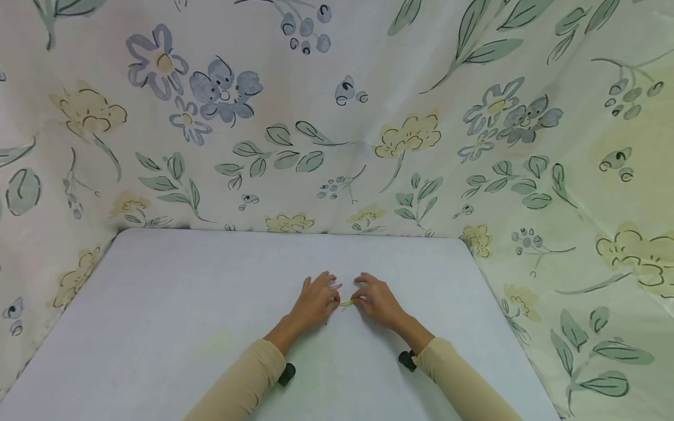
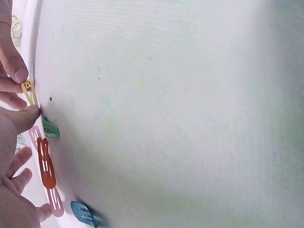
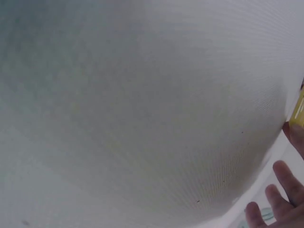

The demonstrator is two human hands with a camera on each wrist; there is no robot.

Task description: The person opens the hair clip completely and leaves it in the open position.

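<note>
A yellow snap hair clip is held between the two hands above the white table. My right hand pinches one end with thumb and finger. At the other end, my left hand pinches it with the thumb, its remaining fingers spread. Beside the left fingers, in the left wrist view, are a green clip, a red-orange clip, pink clips and a blue clip. The red-orange clip overlaps the pink ones; whether they are linked I cannot tell. At the right wrist view's edge only part of the yellow clip shows.
The white tabletop spreads out under both arms. Behind it and along its sides hangs a floral cloth. A black device sits at the left wrist and another at the right.
</note>
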